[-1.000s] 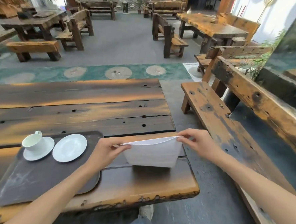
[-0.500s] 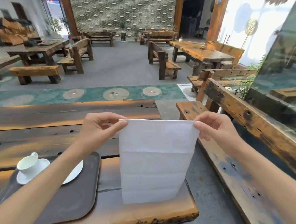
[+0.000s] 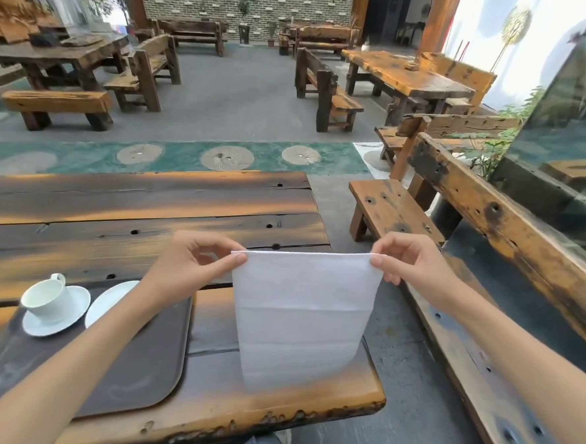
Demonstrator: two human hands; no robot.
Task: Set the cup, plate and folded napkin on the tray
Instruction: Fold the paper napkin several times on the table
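Observation:
A white napkin [image 3: 300, 310] hangs unfolded over the table's right end, with crease lines across it. My left hand [image 3: 191, 262] pinches its top left corner and my right hand [image 3: 410, 262] pinches its top right corner. To the left lies a dark brown tray [image 3: 149, 361]. On the tray stands a white cup [image 3: 46, 298] on a saucer [image 3: 56, 322], with a white plate [image 3: 108, 301] beside it, partly hidden by my left forearm.
The wooden table [image 3: 148, 237] ends just right of the napkin. A wooden bench [image 3: 462, 314] with a high back runs along the right side. More tables and benches stand across the grey floor behind.
The napkin was held folded low over the table, then lifted and let fall open to full length. It now hangs slightly lower, and the view has tilted back down a little.

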